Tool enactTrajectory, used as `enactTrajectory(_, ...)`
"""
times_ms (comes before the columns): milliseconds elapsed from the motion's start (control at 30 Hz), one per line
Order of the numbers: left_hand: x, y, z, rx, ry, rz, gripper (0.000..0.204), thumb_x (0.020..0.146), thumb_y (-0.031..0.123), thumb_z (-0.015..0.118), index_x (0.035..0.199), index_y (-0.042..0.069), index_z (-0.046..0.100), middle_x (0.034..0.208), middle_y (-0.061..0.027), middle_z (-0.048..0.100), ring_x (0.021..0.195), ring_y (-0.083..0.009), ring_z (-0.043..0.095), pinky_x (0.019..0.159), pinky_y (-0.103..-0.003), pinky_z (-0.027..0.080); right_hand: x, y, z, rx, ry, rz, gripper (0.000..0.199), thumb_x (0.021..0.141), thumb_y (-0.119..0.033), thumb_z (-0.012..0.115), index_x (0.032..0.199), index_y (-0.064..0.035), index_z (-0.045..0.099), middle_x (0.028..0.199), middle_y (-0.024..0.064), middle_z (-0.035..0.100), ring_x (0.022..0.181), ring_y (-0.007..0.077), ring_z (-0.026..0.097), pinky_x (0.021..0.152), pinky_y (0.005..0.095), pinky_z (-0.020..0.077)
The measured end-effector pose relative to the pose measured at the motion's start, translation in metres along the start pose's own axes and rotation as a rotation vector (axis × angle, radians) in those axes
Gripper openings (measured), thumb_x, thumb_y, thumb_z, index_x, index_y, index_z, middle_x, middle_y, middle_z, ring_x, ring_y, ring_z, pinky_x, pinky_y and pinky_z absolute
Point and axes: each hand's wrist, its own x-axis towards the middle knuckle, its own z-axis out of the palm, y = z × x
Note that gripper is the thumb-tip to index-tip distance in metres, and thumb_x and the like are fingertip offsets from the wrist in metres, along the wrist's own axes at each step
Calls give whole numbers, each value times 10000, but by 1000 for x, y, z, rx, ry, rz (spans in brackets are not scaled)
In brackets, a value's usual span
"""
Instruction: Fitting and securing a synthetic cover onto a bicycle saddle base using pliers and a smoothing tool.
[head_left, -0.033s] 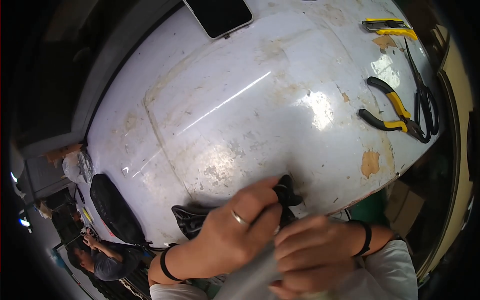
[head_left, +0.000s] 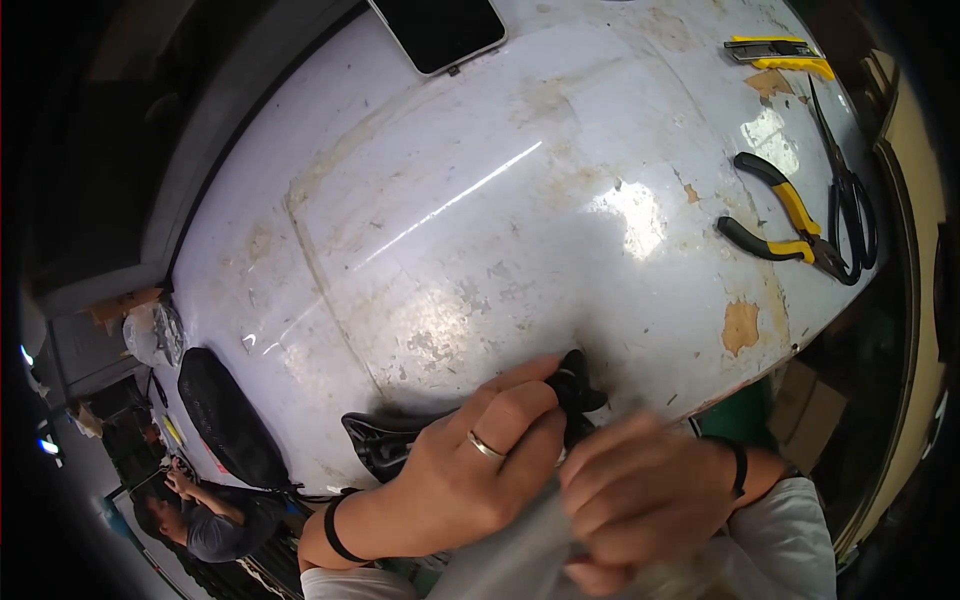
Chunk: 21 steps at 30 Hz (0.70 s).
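My left hand, with a ring on one finger, is closed around a black glossy object at the table's near edge. Its ridged end sticks out to the left of the hand, and a knobby black end pokes out past the fingertips. The middle is hidden under my fingers, so I cannot tell its kind. Just to the right, my right hand is curled with its fingers bent together, smeared by motion. Whatever may be in its grip is hidden.
On the worn white table, yellow-black pliers, black scissors and a yellow utility knife lie at the right. A phone is at the far edge, a black pouch at the left. Beyond sits another person.
My right hand has shifted slightly right, away from the left hand. My left hand has turned a little and keeps its hold on the black object.
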Motion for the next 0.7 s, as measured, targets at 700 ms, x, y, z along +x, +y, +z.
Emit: enactTrajectory(700,13,25,16,466,-81,174,39,844,-53,722,874,-34,706,1269,-203,677,1244,-462,720,781,-393,700,-49,-13,-12,-60,92,-163,365,919,-207,903,841,-47,584,742,48,593,614,223,623,620,363,612)
